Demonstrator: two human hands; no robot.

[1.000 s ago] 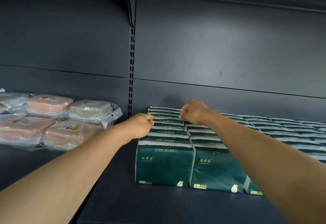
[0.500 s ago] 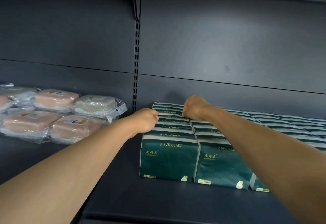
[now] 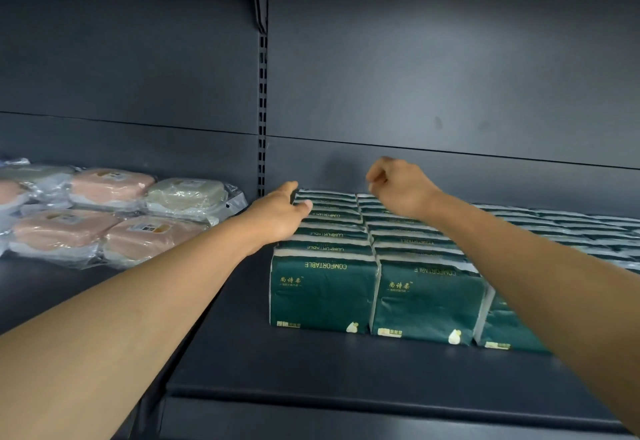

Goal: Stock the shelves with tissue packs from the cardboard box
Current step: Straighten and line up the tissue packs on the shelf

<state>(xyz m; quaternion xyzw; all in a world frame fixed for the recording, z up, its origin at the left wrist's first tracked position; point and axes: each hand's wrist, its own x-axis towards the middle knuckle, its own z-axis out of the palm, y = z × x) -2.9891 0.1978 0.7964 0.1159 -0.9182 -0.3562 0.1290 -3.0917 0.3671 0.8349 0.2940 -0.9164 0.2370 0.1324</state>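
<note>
Bare shelf runs along the front of the green tissue packs, and a narrow bare strip lies between their left side and the slotted upright. Open air stands above the pack tops up to the back panel. Left bay: wrapped pink and pale packs fill the rear, front bare.
</note>
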